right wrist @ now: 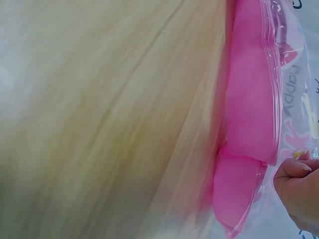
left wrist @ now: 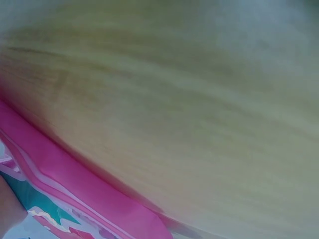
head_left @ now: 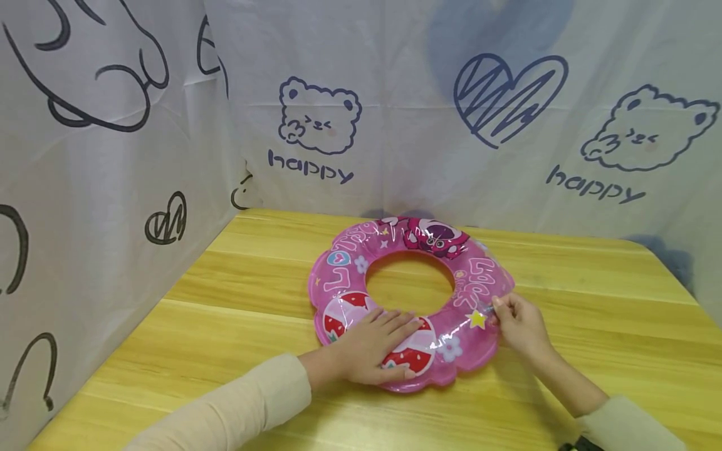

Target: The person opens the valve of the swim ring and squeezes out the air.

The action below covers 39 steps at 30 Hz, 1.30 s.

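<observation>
While the left hand [head_left: 369, 347] lies flat on the near side of the pink swim ring [head_left: 474, 354], fingers straight and thumb out, the right hand [head_left: 521, 322] pinches a small clear bit [head_left: 489, 308] at the ring's right edge. The ring looks puffy, light, soft and slippery; its fat sides seem best to hold, and sharp things could pop it. It rests on a shiny yellow wooden table [head_left: 197, 351]. Behind hang white cloths [head_left: 406, 144] with bears [head_left: 319, 119] and hearts [head_left: 510, 100].
</observation>
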Each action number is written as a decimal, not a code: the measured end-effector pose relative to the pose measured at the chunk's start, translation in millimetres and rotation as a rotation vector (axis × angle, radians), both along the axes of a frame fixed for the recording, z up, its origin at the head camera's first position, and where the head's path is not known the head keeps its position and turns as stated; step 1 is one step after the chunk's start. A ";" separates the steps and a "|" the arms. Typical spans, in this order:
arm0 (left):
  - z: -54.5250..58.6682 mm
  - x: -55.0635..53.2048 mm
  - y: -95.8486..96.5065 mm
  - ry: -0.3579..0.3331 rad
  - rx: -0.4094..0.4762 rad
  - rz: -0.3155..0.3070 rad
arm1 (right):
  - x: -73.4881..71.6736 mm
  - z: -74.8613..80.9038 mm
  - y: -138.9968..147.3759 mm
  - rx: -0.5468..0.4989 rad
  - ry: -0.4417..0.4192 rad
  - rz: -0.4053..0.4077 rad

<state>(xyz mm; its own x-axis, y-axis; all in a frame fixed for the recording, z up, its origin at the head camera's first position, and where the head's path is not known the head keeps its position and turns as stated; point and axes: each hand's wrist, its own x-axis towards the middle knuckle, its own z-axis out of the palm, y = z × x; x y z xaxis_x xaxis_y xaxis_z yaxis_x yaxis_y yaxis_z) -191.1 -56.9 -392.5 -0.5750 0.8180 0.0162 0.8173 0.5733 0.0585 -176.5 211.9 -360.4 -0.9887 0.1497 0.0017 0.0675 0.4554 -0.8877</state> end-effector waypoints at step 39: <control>-4.3 -1.5 0.9 0.048 -0.048 -0.009 | -0.6 0.3 18.7 0.404 0.259 0.274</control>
<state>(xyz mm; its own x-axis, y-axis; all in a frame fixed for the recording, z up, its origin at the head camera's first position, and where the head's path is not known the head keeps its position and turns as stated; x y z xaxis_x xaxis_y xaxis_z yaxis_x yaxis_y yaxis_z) -192.6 -56.0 -396.8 -0.5672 0.8236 0.0039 0.8236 0.5672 -0.0085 -177.1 230.6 -360.1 -0.9510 -0.1758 0.2544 -0.2989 0.7334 -0.6106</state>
